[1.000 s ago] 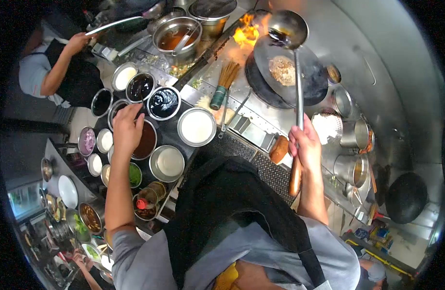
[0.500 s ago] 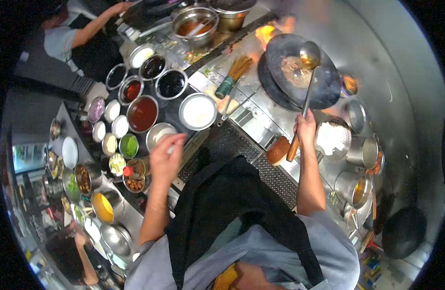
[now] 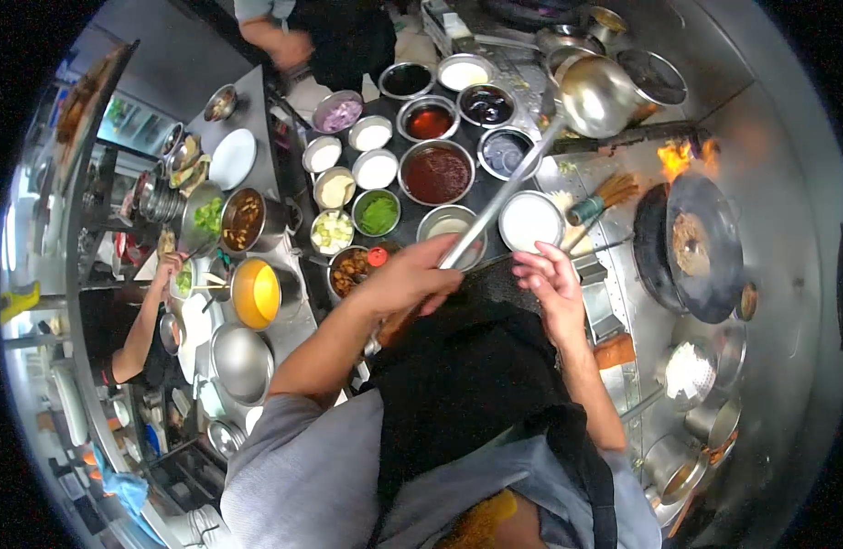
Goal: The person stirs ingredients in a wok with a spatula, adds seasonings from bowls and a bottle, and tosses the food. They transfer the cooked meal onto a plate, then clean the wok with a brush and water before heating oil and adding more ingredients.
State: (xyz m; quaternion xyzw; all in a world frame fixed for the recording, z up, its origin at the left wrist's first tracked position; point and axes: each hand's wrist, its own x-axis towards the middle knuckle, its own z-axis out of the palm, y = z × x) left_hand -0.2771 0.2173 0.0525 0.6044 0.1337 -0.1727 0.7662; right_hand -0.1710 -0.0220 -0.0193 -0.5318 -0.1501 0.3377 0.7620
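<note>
My left hand (image 3: 412, 279) is closed around the wooden-ended handle of a long metal ladle (image 3: 601, 97). The ladle slants up across the sauce bowls, its round bowl held high at the back. My right hand (image 3: 551, 288) is open, fingers spread and holding nothing, just in front of a metal bowl of white contents (image 3: 531, 220). To the right, a dark wok (image 3: 719, 274) stands tilted on the stove, with brownish food (image 3: 689, 242) in it. Behind the wok burn orange flames (image 3: 676, 161).
Bowls of red sauce (image 3: 435, 172), chopped greens (image 3: 378, 213) and dark liquid (image 3: 487, 105) crowd the counter. A bamboo brush (image 3: 609, 197) lies near the wok. A perforated strainer (image 3: 689, 373) with white contents is at right. Two other people (image 3: 344, 41) (image 3: 133, 329) work nearby.
The ladle has passed from my right hand to my left and swung from over the wok to above the sauce bowls. My right hand has opened. The view has turned left.
</note>
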